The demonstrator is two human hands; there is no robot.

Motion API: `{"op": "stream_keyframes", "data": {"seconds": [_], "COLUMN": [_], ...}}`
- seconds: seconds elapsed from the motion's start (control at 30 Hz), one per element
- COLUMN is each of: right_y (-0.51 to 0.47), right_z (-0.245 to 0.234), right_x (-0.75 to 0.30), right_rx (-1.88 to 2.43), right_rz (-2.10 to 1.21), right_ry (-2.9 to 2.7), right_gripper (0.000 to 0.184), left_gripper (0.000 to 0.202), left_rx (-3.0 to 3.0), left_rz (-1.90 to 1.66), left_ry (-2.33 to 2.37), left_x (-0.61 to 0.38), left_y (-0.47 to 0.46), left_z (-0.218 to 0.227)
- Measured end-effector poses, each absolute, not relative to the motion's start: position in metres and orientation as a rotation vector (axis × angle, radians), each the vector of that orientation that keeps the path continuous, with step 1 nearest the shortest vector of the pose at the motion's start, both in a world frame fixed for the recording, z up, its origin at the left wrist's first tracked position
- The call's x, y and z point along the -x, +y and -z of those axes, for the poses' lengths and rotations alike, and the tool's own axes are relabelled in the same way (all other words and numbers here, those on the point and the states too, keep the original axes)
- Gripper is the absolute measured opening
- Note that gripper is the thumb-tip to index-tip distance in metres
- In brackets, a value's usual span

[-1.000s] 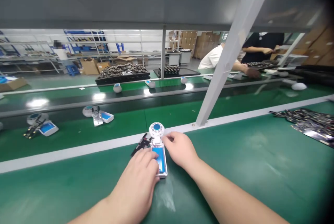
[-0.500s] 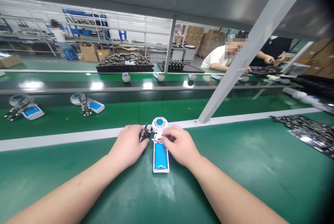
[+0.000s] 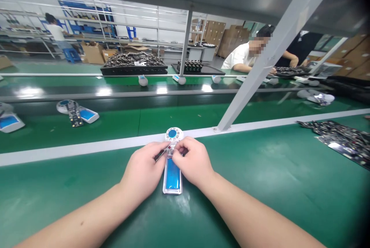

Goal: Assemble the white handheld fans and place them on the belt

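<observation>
Inward shifts our left hand (image 3: 144, 167), pinching a thin dark circuit board (image 3: 161, 154) over the round-headed white plastic device (image 3: 173, 176), lower centre; our right hand (image 3: 194, 160) curls, hold unclear. Slipping could drop the board.

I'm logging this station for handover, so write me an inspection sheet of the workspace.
Surface: green worktop with whitish marks.
Job's things: white device lying flat, blue insert exposed, round head over the pale edge strip.
Clutter: heap of dark circuit boards at right.
Hands: left hand pinches a thin part at the device's neck; right hand also there, grip unclear.
Cables: nothing clearly seen; hands partly cover the neck.
Surroundings: green belt carrying similar devices; co-workers beyond.
</observation>
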State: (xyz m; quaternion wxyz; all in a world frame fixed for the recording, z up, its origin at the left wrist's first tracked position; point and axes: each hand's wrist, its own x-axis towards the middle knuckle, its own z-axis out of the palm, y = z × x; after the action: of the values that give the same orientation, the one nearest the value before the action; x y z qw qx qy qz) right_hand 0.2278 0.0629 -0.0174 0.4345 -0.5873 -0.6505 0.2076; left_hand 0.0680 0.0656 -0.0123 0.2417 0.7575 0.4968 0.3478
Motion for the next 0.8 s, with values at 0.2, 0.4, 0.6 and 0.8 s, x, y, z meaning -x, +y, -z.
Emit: {"op": "stream_keyframes", "data": {"seconds": [0.2,0.4,0.6,0.8], "right_y": [0.0609,0.0595,0.0597,0.0587], "right_z": [0.0157,0.0144,0.0157,0.0179], "right_x": [-0.2242,-0.2245,-0.226,-0.2235], "right_rx": [1.479,1.515,1.445,1.442], "right_rz": [-0.441,-0.343,-0.332,-0.322], "right_ry": [-1.659,-1.702,-1.708,-1.673], "right_gripper": [0.011,0.012,0.013,0.013], "left_gripper": [0.029,0.029,0.027,0.028], "left_rx": [-2.134,-2.288,-2.302,-2.252], "left_rz": [-0.989,-1.027,-1.055,-1.026], "left_ry": [1.348,1.284,1.24,1.288], "left_x": [-0.0663,-0.0645,-0.0647,-0.0661], "left_y": [0.0635,0.062,0.0628,0.0611], "left_z": [0.0164,0.0176,0.0165,0.0136]}}
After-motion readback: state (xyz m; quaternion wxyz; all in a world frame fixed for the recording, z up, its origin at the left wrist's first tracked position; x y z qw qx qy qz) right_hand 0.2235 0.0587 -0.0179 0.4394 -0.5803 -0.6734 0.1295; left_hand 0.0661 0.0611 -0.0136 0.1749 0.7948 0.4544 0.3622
